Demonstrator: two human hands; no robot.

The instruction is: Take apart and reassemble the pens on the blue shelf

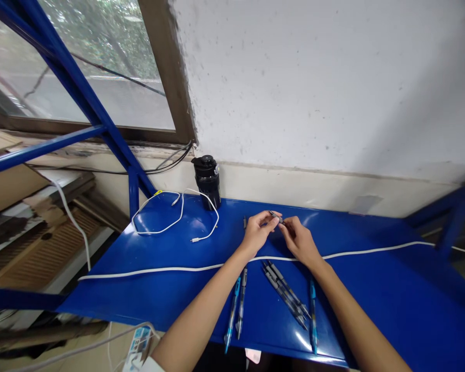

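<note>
Pinching a slim grey pen part (276,217) up over the middle of a blue metal table (112,299), fingertips of the left hand (258,232) closed firmly around it. Curled in close at its far end, the right hand (298,240): touching it, by the look of things, but gripping or not, impossible to call from this angle. Exact shape hard to make out at this size. Light, judging by how little it takes to hold, and probably stiff, with a smooth, shiny surface, so a likely slipper and roller! Safest hold along the barrel, clear of the narrow tip. Just beside the left hand, a tiny dark piece (245,222) on the tabletop, too small to identify. Running under the wrists and across the table, a long white cable (372,251). Nearer the forearms, a fanned bunch of grey-and-black pens (284,292), with a blue-trimmed pen (232,312) and a grey pen (241,305) to the left, another blue-trimmed pen (313,315) to the right. Farther off by the wall, a coiled white charging cable (166,230) and, just behind it, a black bottle (208,188).
</note>
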